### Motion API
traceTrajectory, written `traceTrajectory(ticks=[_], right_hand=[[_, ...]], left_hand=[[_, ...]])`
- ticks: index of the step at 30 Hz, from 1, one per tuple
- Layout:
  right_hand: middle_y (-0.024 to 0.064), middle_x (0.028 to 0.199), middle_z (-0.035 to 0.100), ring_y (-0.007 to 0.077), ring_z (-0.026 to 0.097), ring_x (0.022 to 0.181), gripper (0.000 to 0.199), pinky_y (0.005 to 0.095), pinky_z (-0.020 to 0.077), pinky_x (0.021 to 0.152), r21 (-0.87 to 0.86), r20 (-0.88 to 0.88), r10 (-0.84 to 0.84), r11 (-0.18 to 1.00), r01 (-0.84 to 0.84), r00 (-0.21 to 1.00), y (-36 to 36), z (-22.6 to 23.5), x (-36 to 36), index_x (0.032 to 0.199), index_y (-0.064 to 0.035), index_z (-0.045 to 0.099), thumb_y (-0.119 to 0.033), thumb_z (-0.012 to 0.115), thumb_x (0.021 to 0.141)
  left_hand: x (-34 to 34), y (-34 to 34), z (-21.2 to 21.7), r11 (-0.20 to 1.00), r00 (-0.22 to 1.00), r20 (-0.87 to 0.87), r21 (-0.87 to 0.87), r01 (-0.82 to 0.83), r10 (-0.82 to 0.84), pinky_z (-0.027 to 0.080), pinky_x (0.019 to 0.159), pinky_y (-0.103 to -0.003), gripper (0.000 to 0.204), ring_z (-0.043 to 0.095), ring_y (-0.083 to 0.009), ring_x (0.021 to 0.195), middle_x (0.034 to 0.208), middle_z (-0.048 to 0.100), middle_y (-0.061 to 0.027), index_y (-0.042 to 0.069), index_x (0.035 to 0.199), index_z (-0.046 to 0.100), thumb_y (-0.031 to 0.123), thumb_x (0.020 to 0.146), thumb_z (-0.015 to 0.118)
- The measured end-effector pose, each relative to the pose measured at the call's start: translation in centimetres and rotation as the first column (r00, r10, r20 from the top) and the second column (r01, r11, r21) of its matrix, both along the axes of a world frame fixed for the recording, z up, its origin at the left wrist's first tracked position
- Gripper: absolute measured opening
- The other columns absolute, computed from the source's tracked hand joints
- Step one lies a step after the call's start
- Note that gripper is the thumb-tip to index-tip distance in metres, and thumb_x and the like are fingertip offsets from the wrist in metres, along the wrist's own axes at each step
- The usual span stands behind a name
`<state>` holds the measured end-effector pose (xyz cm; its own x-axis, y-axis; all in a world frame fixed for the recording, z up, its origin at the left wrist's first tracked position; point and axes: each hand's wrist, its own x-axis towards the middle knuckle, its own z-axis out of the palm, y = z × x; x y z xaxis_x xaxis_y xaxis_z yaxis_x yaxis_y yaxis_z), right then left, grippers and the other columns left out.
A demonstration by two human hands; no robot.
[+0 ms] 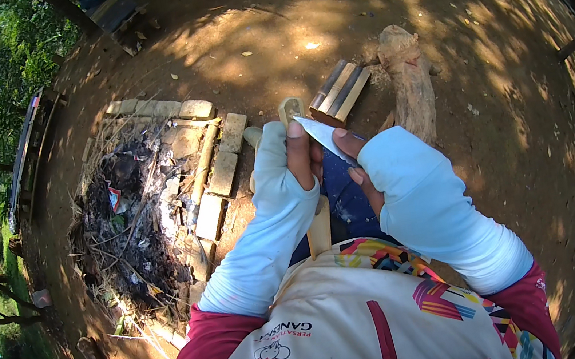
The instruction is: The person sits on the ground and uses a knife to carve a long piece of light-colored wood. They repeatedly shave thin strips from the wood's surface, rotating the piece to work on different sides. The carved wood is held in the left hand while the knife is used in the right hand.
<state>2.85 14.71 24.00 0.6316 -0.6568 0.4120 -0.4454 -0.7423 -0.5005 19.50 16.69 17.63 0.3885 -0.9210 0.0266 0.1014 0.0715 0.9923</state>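
Observation:
My left hand (pixel 297 162) is closed round a pale split bamboo piece (pixel 319 230). Its far end sticks out beyond my thumb, and its near end points back toward my lap. In my right hand (pixel 360 157) is a knife, gripped close to its broad, pointed grey blade (pixel 323 134). The blade slants left and away from me, its tip beside my left thumb at the bamboo's far end. The knife's handle is hidden by my right hand. Light blue sleeves cover both hands up to the fingers.
Several split bamboo pieces (pixel 340 93) lie ahead, beside a thick log (pixel 408 85). At left, bricks (pixel 222 173) edge an ash heap (pixel 133 208) with sticks and litter. Brown dirt ground (pixel 508 126) with dry leaves surrounds me. Trees stand at the far left.

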Motion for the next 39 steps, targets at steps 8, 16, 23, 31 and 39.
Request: traceTrajectory(ticks=[8,16,23,31,39], right_hand=[[0.015,0.084,0.059,0.0236,0.058,0.074,0.032,0.0323,0.0476,0.07,0.218,0.18,0.066,0.97,-0.106,0.981,-0.4,-0.4,-1.1,0.123,0.0011,0.061,0.001,0.059,0.09],[0.0164,0.084,0.058,0.0262,0.058,0.072,0.034,0.0333,0.0476,0.07,0.175,0.195,0.098,0.976,-0.133,0.976,-0.3,-0.6,-0.4,0.125,0.0023,0.059,0.0,0.057,0.091],[0.0173,0.086,0.059,0.028,0.059,0.074,0.033,0.0345,0.0481,0.071,0.176,0.177,0.1,0.976,-0.131,0.979,-0.1,-0.5,-0.5,0.126,0.0023,0.059,-0.004,0.056,0.093],[0.0182,0.093,0.062,0.0279,0.063,0.083,0.034,0.0339,0.0489,0.08,0.236,0.237,0.092,0.96,-0.149,0.967,0.2,-1.4,-0.2,0.127,0.0026,0.057,-0.004,0.055,0.093],[0.0176,0.094,0.063,0.0284,0.062,0.083,0.036,0.034,0.0494,0.077,0.245,0.217,0.034,0.966,-0.088,0.976,0.9,-1.8,0.2,0.126,0.0011,0.058,0.0,0.058,0.09]], left_hand=[[0.7,0.3,0.6,0.993,0.992,-0.073,-0.053,0.101,-0.104,0.041,0.048,-0.022,0.024,0.05,-0.0077,0.056,0.073,0.054,-0.0026,0.005,0.107,0.05,0.027,0.104,0.041],[0.4,0.6,0.1,0.993,0.986,-0.123,-0.052,0.105,-0.111,0.042,0.049,-0.022,0.026,0.051,-0.0084,0.056,0.072,0.055,-0.0033,0.004,0.111,0.051,0.028,0.104,0.044],[0.3,1.0,0.3,0.992,0.985,-0.128,-0.062,0.109,-0.116,0.041,0.049,-0.022,0.035,0.052,-0.009,0.057,0.073,0.056,-0.0034,0.003,0.116,0.055,0.034,0.103,0.045],[0.5,1.0,-0.2,0.994,0.987,-0.128,-0.074,0.085,-0.094,0.039,0.049,-0.021,0.04,0.05,-0.0073,0.057,0.071,0.055,-0.0015,0.004,0.112,0.056,0.042,0.102,0.045],[0.0,0.9,-0.4,1.0,0.998,-0.057,-0.026,0.005,-0.006,0.038,0.05,-0.02,0.03,0.048,-0.0056,0.056,0.069,0.054,0.0004,0.007,0.096,0.053,0.035,0.103,0.047]])
